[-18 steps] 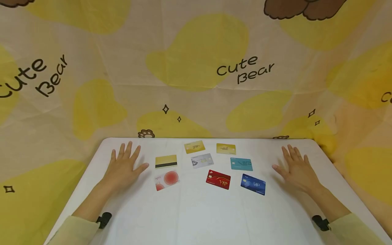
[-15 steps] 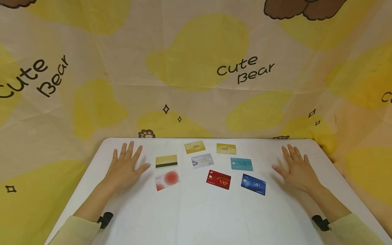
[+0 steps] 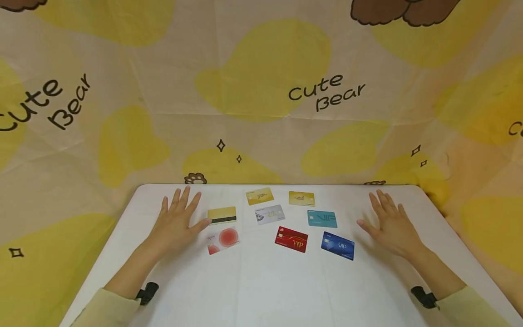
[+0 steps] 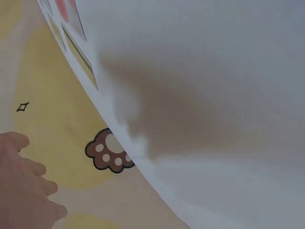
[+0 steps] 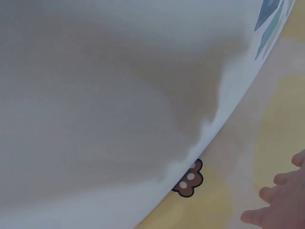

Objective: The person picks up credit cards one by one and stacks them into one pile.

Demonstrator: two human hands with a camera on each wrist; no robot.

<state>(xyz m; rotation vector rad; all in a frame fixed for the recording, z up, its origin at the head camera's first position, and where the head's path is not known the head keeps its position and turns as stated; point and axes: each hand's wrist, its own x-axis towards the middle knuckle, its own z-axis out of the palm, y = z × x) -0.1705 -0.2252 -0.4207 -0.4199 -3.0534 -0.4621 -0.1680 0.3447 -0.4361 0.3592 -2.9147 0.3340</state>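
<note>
Both hands hover over a white table with fingers spread, holding nothing. My left hand [image 3: 175, 225] is left of the cards, its thumb tip close to a gold card with a dark stripe [image 3: 222, 211] and a white card with red circles [image 3: 222, 240]. My right hand [image 3: 392, 227] is right of a teal card [image 3: 322, 219] and a blue VIP card [image 3: 337, 246], apart from both. Between them lie a red VIP card [image 3: 291, 240], a silver card [image 3: 269, 215] and two more gold ones, the left gold card [image 3: 259, 196] and the right gold card [image 3: 302, 198].
The white table [image 3: 261, 290] has rounded far corners. Behind it hangs a yellow and beige cloth [image 3: 253, 91] printed with "Cute Bear". Dark wrist straps sit at both cuffs, the left strap [image 3: 148, 293] and the right strap [image 3: 424, 297].
My left hand has moved right, closer to the striped gold card. The right hand has shifted slightly left. The cards lie where they were.
</note>
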